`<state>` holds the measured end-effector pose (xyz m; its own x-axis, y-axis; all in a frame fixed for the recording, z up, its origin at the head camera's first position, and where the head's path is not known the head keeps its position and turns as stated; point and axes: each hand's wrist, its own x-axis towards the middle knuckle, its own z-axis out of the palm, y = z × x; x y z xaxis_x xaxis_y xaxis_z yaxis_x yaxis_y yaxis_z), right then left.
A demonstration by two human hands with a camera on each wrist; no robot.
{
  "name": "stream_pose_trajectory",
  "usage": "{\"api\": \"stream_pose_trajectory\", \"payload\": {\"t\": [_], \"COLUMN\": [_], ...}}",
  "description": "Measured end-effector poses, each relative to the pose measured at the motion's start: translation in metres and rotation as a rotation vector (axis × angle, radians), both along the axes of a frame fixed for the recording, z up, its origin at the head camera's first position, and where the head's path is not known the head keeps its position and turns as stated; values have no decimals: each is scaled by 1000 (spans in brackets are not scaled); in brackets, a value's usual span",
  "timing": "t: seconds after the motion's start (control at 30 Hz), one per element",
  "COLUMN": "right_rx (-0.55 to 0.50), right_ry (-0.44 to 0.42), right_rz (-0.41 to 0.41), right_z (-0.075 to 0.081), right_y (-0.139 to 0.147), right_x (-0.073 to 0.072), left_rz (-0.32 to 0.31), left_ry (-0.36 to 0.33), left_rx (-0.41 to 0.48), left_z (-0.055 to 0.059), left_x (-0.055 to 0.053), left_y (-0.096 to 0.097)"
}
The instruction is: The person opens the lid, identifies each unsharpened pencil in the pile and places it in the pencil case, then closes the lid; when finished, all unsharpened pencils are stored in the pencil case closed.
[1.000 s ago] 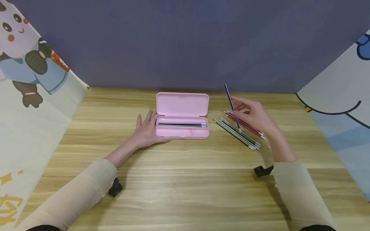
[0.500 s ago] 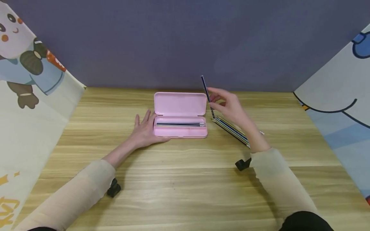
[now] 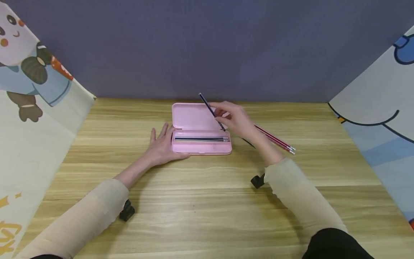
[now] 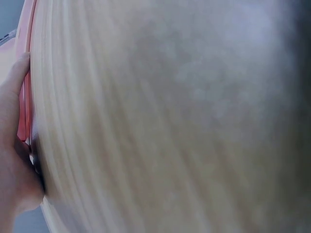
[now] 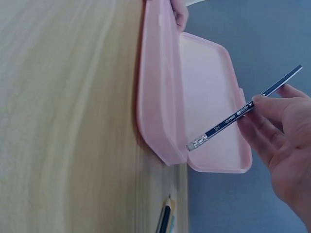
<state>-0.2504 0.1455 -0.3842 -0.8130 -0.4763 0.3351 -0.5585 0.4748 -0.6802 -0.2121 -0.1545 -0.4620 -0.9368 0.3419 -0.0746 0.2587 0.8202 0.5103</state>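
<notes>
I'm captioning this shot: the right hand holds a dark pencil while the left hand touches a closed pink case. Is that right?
Not quite: the pink case is open, its lid raised, as the head view shows. The right hand does hold a dark pencil, and the left hand does touch the case.

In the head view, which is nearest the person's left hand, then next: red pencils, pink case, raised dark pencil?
1. Pink case: touching the left hand, on its right.
2. Raised dark pencil: farther right, pinched by the right hand.
3. Red pencils: farthest right.
</notes>
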Motion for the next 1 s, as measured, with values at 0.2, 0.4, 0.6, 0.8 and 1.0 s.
{"api": "stream_pose_trajectory", "payload": {"t": [0.2, 0.4, 0.6, 0.8, 1.0], "right_rx": [125, 292, 380, 457, 532], "right_ry": [61, 121, 165, 188, 173], "right_rz": [53, 78, 92, 94, 91], "right_z": [-6, -9, -14, -19, -22], "right_y": [-11, -17, -25, -31, -38], "right_x": [-3, 0, 1, 1, 3], "left_rz": [3, 5, 4, 1, 3], "left_ry": [-1, 0, -2, -1, -11], "left_rx": [-3, -6, -9, -8, -14], "left_z": [0, 0, 2, 1, 3], "left_x": [0, 1, 1, 0, 1], "left_y": [0, 0, 1, 1, 2]}}
